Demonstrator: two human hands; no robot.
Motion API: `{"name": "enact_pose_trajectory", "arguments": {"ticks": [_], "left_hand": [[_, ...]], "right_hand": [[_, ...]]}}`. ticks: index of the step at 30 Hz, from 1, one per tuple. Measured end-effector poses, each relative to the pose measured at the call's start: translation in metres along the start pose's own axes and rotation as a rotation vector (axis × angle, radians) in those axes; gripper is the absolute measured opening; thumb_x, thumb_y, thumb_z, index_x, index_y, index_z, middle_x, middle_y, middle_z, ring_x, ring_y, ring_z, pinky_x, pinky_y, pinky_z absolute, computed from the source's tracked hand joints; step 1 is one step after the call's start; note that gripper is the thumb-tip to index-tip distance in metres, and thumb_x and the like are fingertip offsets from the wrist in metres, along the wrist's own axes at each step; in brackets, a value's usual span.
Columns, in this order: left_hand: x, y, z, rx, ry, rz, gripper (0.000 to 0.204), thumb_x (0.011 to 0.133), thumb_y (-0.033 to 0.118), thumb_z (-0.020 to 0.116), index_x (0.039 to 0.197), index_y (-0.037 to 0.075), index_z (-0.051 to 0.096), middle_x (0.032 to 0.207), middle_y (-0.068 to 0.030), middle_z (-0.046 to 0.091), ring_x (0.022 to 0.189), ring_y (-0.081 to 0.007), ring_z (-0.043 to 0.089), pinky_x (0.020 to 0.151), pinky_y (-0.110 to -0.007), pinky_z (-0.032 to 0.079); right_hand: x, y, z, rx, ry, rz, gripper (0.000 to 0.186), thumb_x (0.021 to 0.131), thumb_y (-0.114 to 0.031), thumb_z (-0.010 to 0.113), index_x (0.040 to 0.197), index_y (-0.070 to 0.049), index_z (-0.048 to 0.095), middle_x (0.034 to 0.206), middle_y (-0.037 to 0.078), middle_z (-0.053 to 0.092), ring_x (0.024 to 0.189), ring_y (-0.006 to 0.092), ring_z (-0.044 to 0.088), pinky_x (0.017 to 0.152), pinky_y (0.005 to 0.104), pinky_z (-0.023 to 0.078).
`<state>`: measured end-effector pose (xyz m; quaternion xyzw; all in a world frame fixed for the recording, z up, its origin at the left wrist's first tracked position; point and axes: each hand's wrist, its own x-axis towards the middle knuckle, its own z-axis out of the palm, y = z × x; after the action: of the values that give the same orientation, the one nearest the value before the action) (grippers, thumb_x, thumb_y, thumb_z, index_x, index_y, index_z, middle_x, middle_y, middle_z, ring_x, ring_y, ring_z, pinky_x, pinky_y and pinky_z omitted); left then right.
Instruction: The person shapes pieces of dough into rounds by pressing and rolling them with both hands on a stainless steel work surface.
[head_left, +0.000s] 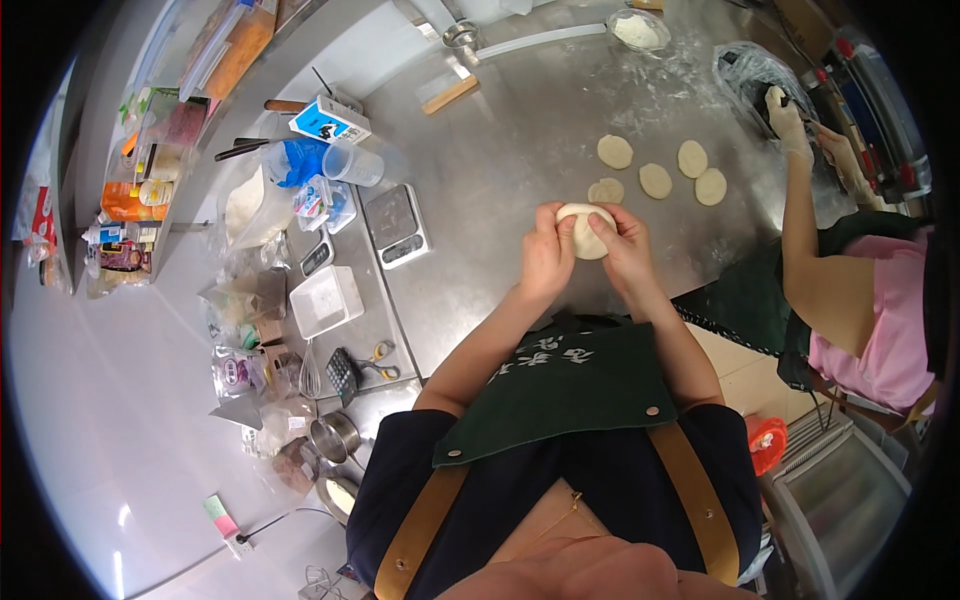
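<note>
A: Status on hands?

B: Both up over the steel tabletop [500, 150], brushed metal w/ flour dust. Left hand [547, 255] and right hand [627, 250] clamped on one dough piece [585, 230], fingers [560, 222] curled round its rim from both sides, thumbs on top.

A: Dough look?

B: Pale, smooth, matte. Thick round puck, soft edges. Sits between the two palms, lifted off the tabletop as far as I can tell.

A: What's near the fingers?

B: Just beyond the fingertips: flat dough disc [606, 190], slightly creased. Further out, toward the right: four more dough rounds [655, 180], thin, apart from each other. Left of the left hand: digital scale [397, 225], flat grey plate. Past that, clear measuring cup [353, 163], white square tray [325, 300], blue-white carton [330, 120].

A: Room to move?

B: Bare steel patch directly under and left-front of the hands, up to the scale. Left tabletop edge crowded w/ bags and tools. Right side: another person's gloved hand [790, 125] at a plastic bag [750, 70], well apart from the fingers. Far off: glass bowl [638, 30] w/ white powder.
</note>
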<state>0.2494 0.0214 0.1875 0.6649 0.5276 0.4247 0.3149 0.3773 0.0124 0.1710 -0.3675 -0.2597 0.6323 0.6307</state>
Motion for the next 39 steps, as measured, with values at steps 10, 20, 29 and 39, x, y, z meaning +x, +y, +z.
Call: {"name": "enact_pose_trajectory", "arguments": {"ticks": [10,20,29,39], "left_hand": [[-0.004,-0.001,0.000,-0.089,-0.012,-0.056,0.021,0.098,0.019,0.051,0.109,0.002,0.049,0.083,-0.0214,0.064,0.071,-0.0396,0.065,0.060,-0.042,0.051],[-0.002,-0.003,-0.005,-0.162,-0.014,0.034,0.025,0.097,0.023,0.053,0.110,0.002,0.048,0.081,-0.0207,0.065,0.072,-0.0380,0.067,0.061,-0.040,0.052],[-0.004,-0.007,-0.006,-0.045,-0.028,-0.015,0.025,0.099,0.024,0.050,0.108,0.001,0.049,0.079,-0.0201,0.065,0.069,-0.0354,0.067,0.059,-0.040,0.051],[0.000,-0.004,-0.008,-0.019,-0.005,0.020,0.022,0.098,0.022,0.051,0.105,0.000,0.050,0.076,-0.0201,0.065,0.065,-0.0356,0.066,0.057,-0.039,0.051]], "right_hand": [[0.001,0.000,0.000,0.031,-0.001,0.005,0.024,0.088,-0.009,0.067,0.109,0.001,0.063,0.099,0.006,0.066,0.089,0.0123,0.061,0.080,0.0260,0.049],[0.004,-0.007,-0.001,-0.164,-0.048,0.003,0.021,0.085,-0.008,0.069,0.104,0.001,0.065,0.095,0.005,0.067,0.086,0.0110,0.062,0.076,0.0253,0.050],[0.001,-0.010,0.001,-0.265,-0.070,0.106,0.022,0.082,-0.007,0.071,0.102,0.002,0.066,0.092,0.005,0.068,0.081,0.0103,0.063,0.071,0.0246,0.051],[0.001,-0.009,0.004,-0.323,-0.079,0.097,0.026,0.079,-0.005,0.074,0.102,0.003,0.065,0.093,0.006,0.068,0.082,0.0108,0.063,0.072,0.0256,0.052]]}}
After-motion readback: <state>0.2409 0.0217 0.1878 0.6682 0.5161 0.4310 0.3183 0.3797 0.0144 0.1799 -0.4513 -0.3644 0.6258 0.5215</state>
